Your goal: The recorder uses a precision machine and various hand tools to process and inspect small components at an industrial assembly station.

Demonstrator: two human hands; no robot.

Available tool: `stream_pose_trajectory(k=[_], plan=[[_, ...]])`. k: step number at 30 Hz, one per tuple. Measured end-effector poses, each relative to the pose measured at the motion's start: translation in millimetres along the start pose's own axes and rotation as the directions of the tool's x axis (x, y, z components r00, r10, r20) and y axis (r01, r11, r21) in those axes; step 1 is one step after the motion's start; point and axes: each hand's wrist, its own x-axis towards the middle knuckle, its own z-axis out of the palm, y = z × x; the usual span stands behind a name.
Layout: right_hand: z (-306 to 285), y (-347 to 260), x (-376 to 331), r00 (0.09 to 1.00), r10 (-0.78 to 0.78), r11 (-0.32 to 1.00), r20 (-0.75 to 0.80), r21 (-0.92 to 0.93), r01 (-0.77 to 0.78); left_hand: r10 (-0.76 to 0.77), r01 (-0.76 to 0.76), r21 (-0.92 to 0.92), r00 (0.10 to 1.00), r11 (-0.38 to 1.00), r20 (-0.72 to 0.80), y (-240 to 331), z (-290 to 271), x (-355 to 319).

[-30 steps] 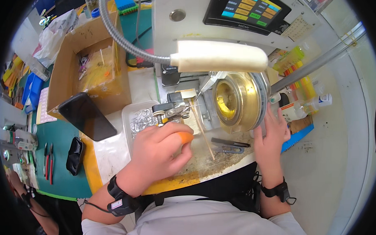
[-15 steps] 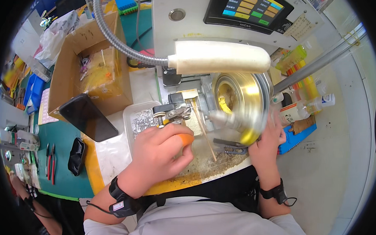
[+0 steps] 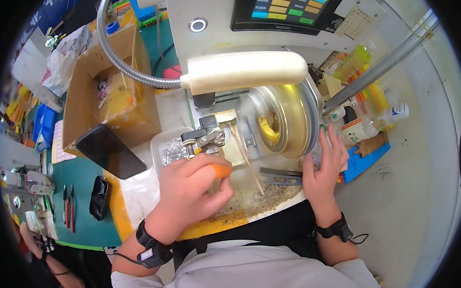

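My left hand [image 3: 191,191] is closed, with an orange cover [image 3: 220,171] round its index finger. It sits just in front of a small metal clamp [image 3: 209,137] with a spring; whatever its curled fingers grip is hidden. On the right, my right hand [image 3: 325,170] is open, fingers spread beside the lower right rim of a gold and silver metal wheel [image 3: 288,123]. I cannot tell whether they touch it. A yellow piece [image 3: 268,130] shows in the wheel's hollow middle. A thin wooden stick [image 3: 249,167] and dark thread snips [image 3: 282,180] lie between my hands.
A white lamp [image 3: 245,71] on a bendy metal neck hangs over the wheel. Behind stands a machine with a screen [image 3: 283,11]. At left are a cardboard box [image 3: 140,110], a leaning phone [image 3: 111,151] and a tub of small metal parts [image 3: 157,146]. Bottles [image 3: 360,132] stand right.
The wheel, blurred before, now looks sharper. My right hand's blurred fingers are now clearly spread beside its rim. The machine's round button now shows a lit ring. My left hand keeps its closed pose.
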Motion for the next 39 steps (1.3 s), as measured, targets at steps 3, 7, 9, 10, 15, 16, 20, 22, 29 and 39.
stream_pose_trajectory(k=[3,7,9,10,15,16,20,22,29,39], plan=[[1,1,1,1.000,0.007,1.000,-0.012,0.030,-0.007,-0.023,0.027,-0.073,0.998,0.997,0.053,2,-7,2],[-1,2,2,1.000,0.003,0.999,-0.021,0.039,-0.002,-0.284,0.359,-0.459,0.932,0.813,0.226,13,-30,0],[-2,-1,3,1.000,0.005,0.998,-0.029,0.069,-0.003,-0.276,0.345,-0.592,0.938,0.728,0.208,17,-39,7],[-4,-1,3,1.000,-0.004,0.997,-0.029,0.082,0.006,-0.384,0.396,-0.700,0.904,0.594,0.186,17,-45,14],[-5,4,-1,0.999,0.022,0.995,-0.026,0.099,-0.019,-0.511,0.515,-0.815,0.792,0.265,0.334,-19,-64,33],[-4,5,-1,0.999,0.024,0.993,-0.023,0.117,-0.021,-0.502,0.519,-0.837,0.778,0.174,0.378,-25,-61,32],[-4,8,0,0.999,0.031,0.991,-0.026,0.129,-0.027,-0.475,0.528,-0.848,0.757,0.040,0.449,-37,-51,24],[-2,8,4,0.999,0.017,0.989,-0.030,0.144,-0.013,-0.453,0.507,-0.860,0.782,0.059,0.429,-43,-50,22],[14,11,4,0.999,-0.033,0.992,-0.018,0.117,0.035,-0.552,0.540,-0.812,0.756,0.221,0.353,-49,-52,13],[16,27,-13,0.999,-0.035,0.999,-0.038,0.012,0.035,-0.295,0.335,-0.925,0.915,0.178,0.274,-59,-22,0]])
